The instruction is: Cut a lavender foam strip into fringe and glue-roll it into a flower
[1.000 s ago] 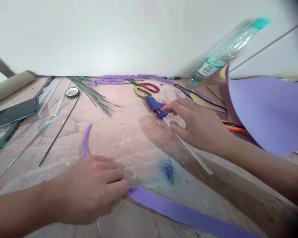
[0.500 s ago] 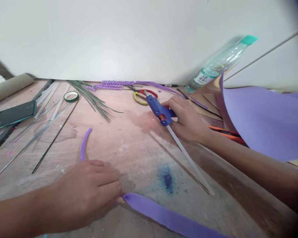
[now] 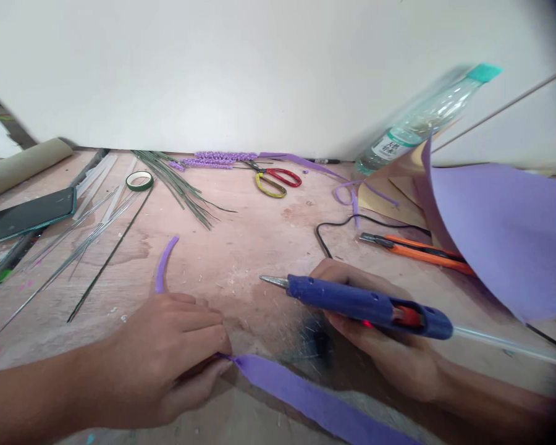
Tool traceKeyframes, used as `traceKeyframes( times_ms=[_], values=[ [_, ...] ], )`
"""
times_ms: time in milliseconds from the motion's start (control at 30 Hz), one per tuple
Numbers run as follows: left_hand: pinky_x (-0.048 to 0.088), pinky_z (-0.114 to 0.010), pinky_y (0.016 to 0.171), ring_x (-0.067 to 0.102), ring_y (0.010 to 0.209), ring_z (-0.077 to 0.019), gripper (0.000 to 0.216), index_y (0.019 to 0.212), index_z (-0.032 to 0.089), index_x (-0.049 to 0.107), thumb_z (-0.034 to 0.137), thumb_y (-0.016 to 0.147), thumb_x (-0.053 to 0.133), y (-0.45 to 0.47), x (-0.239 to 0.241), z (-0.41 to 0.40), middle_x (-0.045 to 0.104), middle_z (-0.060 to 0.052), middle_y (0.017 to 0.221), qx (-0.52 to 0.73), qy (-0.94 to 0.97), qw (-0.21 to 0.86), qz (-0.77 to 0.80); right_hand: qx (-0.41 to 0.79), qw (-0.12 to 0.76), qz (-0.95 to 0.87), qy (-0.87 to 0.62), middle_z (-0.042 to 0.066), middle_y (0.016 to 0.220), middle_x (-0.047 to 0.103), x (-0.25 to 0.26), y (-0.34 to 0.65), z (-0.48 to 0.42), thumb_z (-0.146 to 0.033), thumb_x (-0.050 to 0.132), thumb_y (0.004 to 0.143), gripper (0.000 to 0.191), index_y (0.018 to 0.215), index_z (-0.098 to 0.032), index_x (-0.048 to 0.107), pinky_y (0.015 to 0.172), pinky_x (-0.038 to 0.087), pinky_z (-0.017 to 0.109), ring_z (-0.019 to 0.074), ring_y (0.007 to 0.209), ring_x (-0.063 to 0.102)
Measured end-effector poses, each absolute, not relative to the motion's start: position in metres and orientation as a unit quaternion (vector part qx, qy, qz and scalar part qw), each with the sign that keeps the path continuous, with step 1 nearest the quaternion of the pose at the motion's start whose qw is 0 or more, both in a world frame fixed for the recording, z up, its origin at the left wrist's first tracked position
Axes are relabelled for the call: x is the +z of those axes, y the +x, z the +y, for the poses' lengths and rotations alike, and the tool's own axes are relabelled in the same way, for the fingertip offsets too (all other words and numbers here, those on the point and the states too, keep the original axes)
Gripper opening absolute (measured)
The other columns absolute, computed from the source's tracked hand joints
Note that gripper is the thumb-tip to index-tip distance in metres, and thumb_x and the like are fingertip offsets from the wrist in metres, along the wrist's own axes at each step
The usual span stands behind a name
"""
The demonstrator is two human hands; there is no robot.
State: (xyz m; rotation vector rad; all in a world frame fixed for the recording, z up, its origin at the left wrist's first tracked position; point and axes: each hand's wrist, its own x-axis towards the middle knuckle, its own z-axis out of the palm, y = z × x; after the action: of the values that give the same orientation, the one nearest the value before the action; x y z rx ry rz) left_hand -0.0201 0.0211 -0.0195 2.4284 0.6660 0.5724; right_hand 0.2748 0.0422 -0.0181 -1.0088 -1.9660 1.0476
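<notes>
Pinched between the fingers of my left hand is a purple strip, which twists narrow at the fingertips and widens toward the bottom edge. A thin curved purple piece pokes out beyond the knuckles; whether it joins the strip is hidden by the hand. My right hand is wrapped round a blue glue gun. Its metal nozzle points left, above the table and apart from the strip. A clear glue stick sticks out of the gun's back end, and a small red light glows beneath it.
At the back lie scissors, fuzzy purple stems and green wires. Green tape, clear sticks and a phone are at left. An orange cutter, purple sheet and bottle stand right.
My right hand has brought the glue gun nearer and turned it, so its nozzle now points left beside the strip. My left hand keeps its pinch. The view has shifted slightly.
</notes>
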Motion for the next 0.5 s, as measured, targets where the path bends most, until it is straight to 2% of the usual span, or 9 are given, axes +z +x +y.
traceKeyframes(
  times_ms=[167, 300, 500],
  values=[
    [0.048, -0.025, 0.069, 0.067, 0.077, -0.0153, 0.016, 0.103, 0.018, 0.063, 0.013, 0.103, 0.048, -0.0207, -0.0217, 0.0265, 0.071, -0.003, 0.087, 0.232, 0.894, 0.287, 0.253, 0.410, 0.344, -0.760, -0.368, 0.005, 0.082, 0.063, -0.0171, 0.2725, 0.0379, -0.038, 0.057, 0.098, 0.020, 0.086, -0.022, 0.060, 0.061, 0.044, 0.032, 0.0189, 0.070, 0.058],
    [0.049, -0.024, 0.070, 0.069, 0.080, -0.0155, 0.015, 0.104, 0.019, 0.064, 0.014, 0.104, 0.049, -0.0216, -0.0239, 0.0280, 0.070, -0.003, 0.085, 0.236, 0.896, 0.274, 0.257, 0.402, 0.316, -0.776, -0.370, 0.004, 0.078, 0.063, -0.0162, 0.2728, 0.0375, -0.034, 0.055, 0.097, 0.020, 0.083, -0.021, 0.059, 0.058, 0.044, 0.031, 0.0180, 0.067, 0.058],
    [0.043, -0.020, 0.062, 0.059, 0.067, -0.0099, 0.012, 0.103, 0.020, 0.067, 0.018, 0.102, 0.055, -0.0257, -0.0253, 0.0283, 0.068, 0.000, 0.081, 0.271, 0.865, 0.328, 0.267, 0.354, 0.343, -0.819, -0.294, 0.002, 0.074, 0.057, -0.0218, 0.2720, 0.0346, -0.040, 0.057, 0.095, 0.020, 0.086, -0.022, 0.055, 0.056, 0.043, 0.029, 0.0156, 0.063, 0.054]
  ],
)
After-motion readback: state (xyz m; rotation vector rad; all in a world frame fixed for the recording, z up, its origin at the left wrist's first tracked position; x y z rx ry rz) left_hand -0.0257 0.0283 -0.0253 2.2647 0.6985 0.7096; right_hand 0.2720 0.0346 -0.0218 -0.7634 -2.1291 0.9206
